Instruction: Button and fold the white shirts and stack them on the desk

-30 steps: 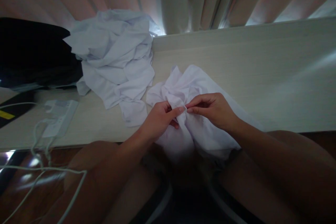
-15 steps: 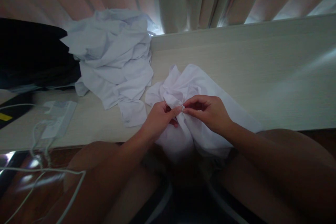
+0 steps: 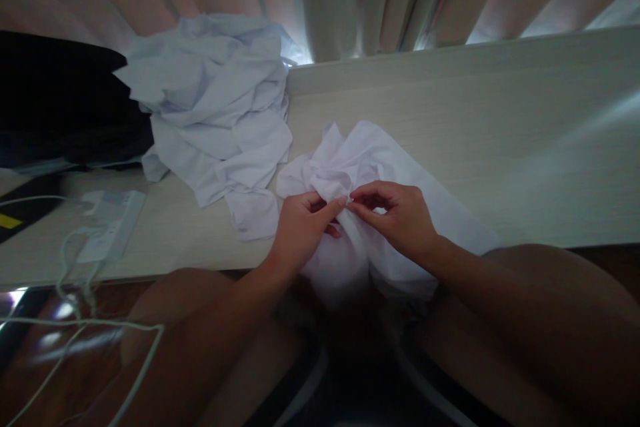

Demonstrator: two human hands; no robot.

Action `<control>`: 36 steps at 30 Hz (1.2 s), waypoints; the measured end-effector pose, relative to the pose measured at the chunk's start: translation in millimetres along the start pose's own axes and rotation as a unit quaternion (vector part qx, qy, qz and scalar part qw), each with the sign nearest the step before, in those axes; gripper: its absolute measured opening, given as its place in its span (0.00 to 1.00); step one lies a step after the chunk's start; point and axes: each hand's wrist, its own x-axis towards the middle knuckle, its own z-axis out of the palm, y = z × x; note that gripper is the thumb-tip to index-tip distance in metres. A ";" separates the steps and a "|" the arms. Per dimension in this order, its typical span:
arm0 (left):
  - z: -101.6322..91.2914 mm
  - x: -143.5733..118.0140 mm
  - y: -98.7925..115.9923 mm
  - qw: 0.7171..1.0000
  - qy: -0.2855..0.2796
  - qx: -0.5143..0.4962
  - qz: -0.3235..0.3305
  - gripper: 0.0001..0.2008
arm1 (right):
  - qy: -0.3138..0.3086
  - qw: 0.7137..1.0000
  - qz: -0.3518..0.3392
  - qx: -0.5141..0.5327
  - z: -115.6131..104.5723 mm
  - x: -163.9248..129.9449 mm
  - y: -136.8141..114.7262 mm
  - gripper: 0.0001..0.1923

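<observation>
A white garment [image 3: 415, 193], bunched up, lies at the table's near edge and hangs partly over it toward my lap. My left hand [image 3: 310, 220] grips a gathered fold, thumb on top and fingers beneath the cloth. Close against the left thumb tip, my right hand [image 3: 397, 213] pinches the same spot between thumb and forefinger. Whatever small part of the garment sits between the fingertips is too small to make out.
A heap of white clothes [image 3: 215, 107] lies at the back left, beside a black bag-like thing [image 3: 60, 100]. A white power strip [image 3: 113, 227] with cables is at the front left. Curtains [image 3: 325, 0] hang behind the pale table [image 3: 500, 133].
Both hands stay at the same fold. The left hand has turned slightly, and the right fingertips have shifted a little upward at the pinched spot.
</observation>
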 end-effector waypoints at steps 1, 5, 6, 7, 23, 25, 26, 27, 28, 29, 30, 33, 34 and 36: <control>-0.1 -0.7 0.6 1.000 0.002 -0.001 0.003 0.12 | 0.001 1.000 -0.004 -0.003 -0.3 -0.2 -0.6 0.07; -0.2 -1.7 0.8 1.000 0.002 0.006 0.019 0.14 | 0.001 0.999 -0.038 -0.017 0.0 -0.9 -1.4 0.06; -0.2 -1.5 0.5 1.000 0.002 0.012 0.021 0.14 | 0.004 0.998 -0.050 -0.023 0.5 -1.2 -1.2 0.06; -0.1 -1.2 0.1 1.000 0.002 0.018 0.021 0.14 | 0.006 0.998 -0.062 -0.029 1.1 -1.6 -1.0 0.05; -3.2 5.5 -9.9 0.993 -0.042 0.090 0.063 0.15 | -0.062 0.975 0.060 0.207 0.6 5.8 9.9 0.09; -2.6 6.5 -10.9 0.994 -0.053 0.077 0.063 0.15 | -0.079 0.961 0.075 0.255 -0.3 8.3 12.5 0.10; -2.2 6.8 -11.2 0.994 -0.056 0.069 0.062 0.14 | -0.087 0.955 0.080 0.272 -1.0 9.2 13.0 0.10; -1.8 7.0 -11.4 0.995 -0.060 0.063 0.058 0.14 | -0.095 0.951 0.083 0.283 -1.8 9.9 13.1 0.11; -1.3 7.1 -11.7 0.995 -0.063 0.057 0.055 0.13 | -0.102 0.948 0.084 0.288 -2.5 10.3 12.8 0.11; -0.8 7.1 -12.0 0.995 -0.067 0.052 0.051 0.13 | -0.109 0.948 0.084 0.288 -3.2 10.5 12.4 0.10; -0.3 7.1 -12.4 0.995 -0.070 0.048 0.048 0.13 | -0.114 0.949 0.082 0.284 -3.7 10.5 12.0 0.10; 1.6 6.4 -14.2 0.995 -0.078 0.043 0.040 0.13 | -0.124 0.953 0.073 0.267 -4.4 10.1 11.4 0.09; 2.2 6.1 -14.8 0.995 -0.077 0.043 0.037 0.13 | -0.128 0.954 0.071 0.262 -4.6 10.0 11.4 0.08; 3.2 5.6 -16.2 0.995 -0.077 0.045 0.033 0.12 | -0.141 0.954 0.069 0.256 -5.0 10.0 11.1 0.08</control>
